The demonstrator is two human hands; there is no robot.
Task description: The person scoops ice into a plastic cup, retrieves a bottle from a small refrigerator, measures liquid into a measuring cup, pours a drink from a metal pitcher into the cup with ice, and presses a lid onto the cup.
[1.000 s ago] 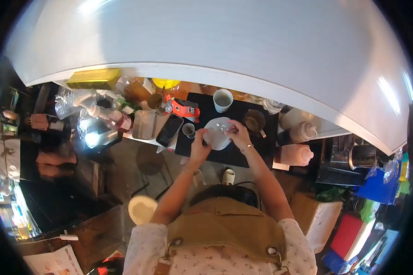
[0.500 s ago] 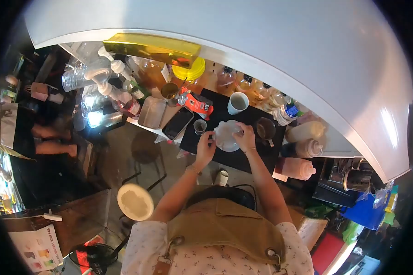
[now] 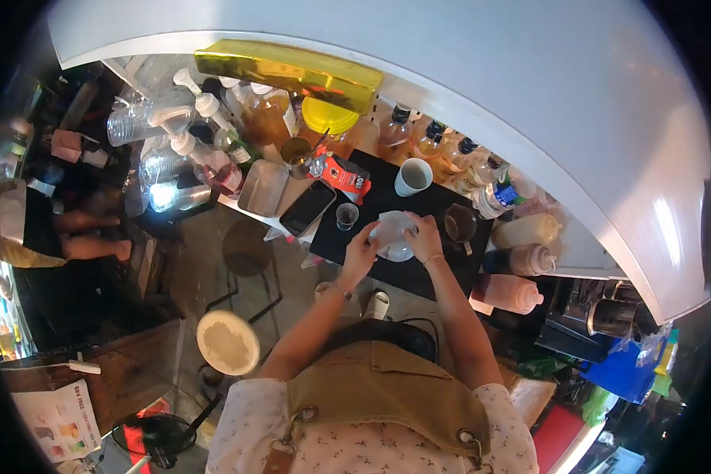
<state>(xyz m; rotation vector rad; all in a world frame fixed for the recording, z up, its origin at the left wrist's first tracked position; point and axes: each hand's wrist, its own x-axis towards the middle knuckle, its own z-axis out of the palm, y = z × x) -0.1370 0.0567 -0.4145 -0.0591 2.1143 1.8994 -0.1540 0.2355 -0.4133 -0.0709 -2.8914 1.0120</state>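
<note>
My left hand [image 3: 361, 251] and my right hand [image 3: 425, 238] pinch opposite sides of a thin white sheet [image 3: 390, 224] that looks like a paper filter. Just below it is a pale round piece [image 3: 397, 253], perhaps a dish or dripper; its kind is unclear. Both are over a black mat [image 3: 371, 275]. A small clear glass [image 3: 347, 216] stands left of my left hand. Beyond the hands is a white cup [image 3: 412, 177], and right of my right hand sits a glass jug [image 3: 460, 224].
Left of the mat lie a phone [image 3: 308, 208], a red pouch [image 3: 343, 177] and a metal tray [image 3: 263, 189]. Bottles [image 3: 428, 141] line the back; squeeze bottles [image 3: 513, 293] are at right. A white curved panel [image 3: 482, 55] overhangs. Stools [image 3: 228, 343] stand at lower left.
The white sheet, spread wide and round before, is now smaller in outline, lifted and folded between my fingers. The round piece beneath shows more. The view has shifted slightly.
</note>
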